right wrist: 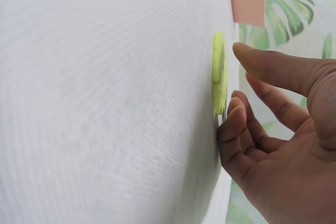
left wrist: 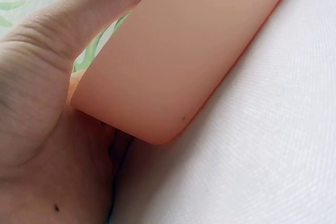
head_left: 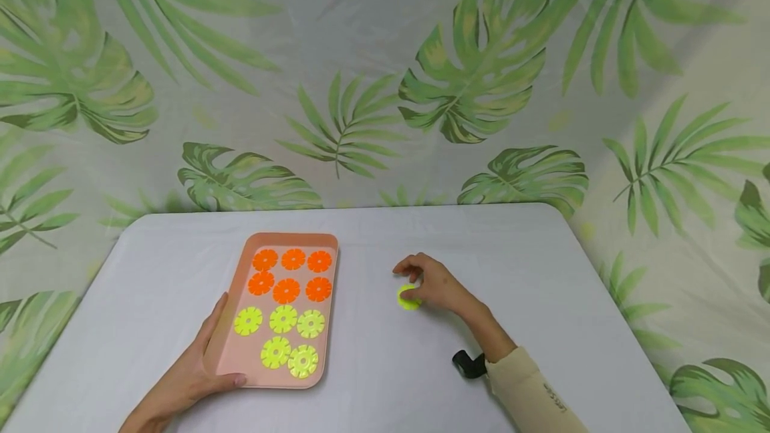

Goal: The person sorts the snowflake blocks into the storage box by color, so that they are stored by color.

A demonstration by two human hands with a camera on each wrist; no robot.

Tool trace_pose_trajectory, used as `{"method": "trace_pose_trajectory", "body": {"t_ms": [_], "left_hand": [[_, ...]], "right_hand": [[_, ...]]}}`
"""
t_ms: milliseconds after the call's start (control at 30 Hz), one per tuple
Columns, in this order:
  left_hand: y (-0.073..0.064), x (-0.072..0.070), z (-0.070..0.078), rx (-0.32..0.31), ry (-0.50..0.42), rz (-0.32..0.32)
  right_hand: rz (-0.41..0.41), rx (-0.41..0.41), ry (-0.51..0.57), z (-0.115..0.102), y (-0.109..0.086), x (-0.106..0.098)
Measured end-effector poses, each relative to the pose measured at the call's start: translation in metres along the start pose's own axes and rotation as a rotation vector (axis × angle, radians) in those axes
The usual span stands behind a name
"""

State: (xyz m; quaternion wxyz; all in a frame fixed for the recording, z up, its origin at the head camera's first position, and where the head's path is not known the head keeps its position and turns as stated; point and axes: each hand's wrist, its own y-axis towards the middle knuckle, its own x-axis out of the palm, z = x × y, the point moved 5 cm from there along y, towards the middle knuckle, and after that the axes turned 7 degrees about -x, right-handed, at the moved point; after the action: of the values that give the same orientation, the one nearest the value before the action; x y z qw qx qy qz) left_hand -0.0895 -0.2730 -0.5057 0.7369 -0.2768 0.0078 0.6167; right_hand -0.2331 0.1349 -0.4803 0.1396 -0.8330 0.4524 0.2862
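On the left of the head view, a pink tray [head_left: 234,369] holds orange notched discs [head_left: 286,291] at its far end and yellow-green ones [head_left: 283,319] at its near end. My left hand [head_left: 191,371] holds the tray by its near left corner, thumb along the near edge, fingers along the left side. In the left wrist view the tray wall [left wrist: 157,66] hides part of those fingers. Another yellow-green notched disc [right wrist: 218,74] lies on the table. Over it is my right hand [right wrist: 283,129], bent fingertips at its edge, thumb apart from it.
The discs and tray are on a white-covered table [head_left: 373,353]. Beside the right sleeve [head_left: 529,386] lies a small black object [head_left: 468,364], partly hidden by the forearm. A leaf-patterned cloth [head_left: 361,52] hangs behind the table.
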Motion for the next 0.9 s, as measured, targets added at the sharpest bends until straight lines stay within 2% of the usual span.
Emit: {"method": "trace_pose_trajectory", "body": {"t_ms": [233, 467, 733, 900], "left_hand": [[0.0009, 0.0001, -0.0009, 0.027, 0.011, -0.004], [0.0014, -0.0001, -0.0018, 0.043, 0.027, 0.011], [-0.0006, -0.0005, 0.0021, 0.093, 0.024, 0.012], [-0.0028, -0.0007, 0.0002, 0.118, 0.04, 0.023]], "right_hand": [[-0.073, 0.005, -0.062, 0.0018, -0.0025, -0.0014], [-0.119, 0.063, -0.091, 0.0001, -0.0022, -0.001], [-0.122, 0.123, -0.104, 0.0016, -0.0022, -0.003], [-0.113, 0.107, -0.086, 0.0019, -0.0045, -0.0067]]}}
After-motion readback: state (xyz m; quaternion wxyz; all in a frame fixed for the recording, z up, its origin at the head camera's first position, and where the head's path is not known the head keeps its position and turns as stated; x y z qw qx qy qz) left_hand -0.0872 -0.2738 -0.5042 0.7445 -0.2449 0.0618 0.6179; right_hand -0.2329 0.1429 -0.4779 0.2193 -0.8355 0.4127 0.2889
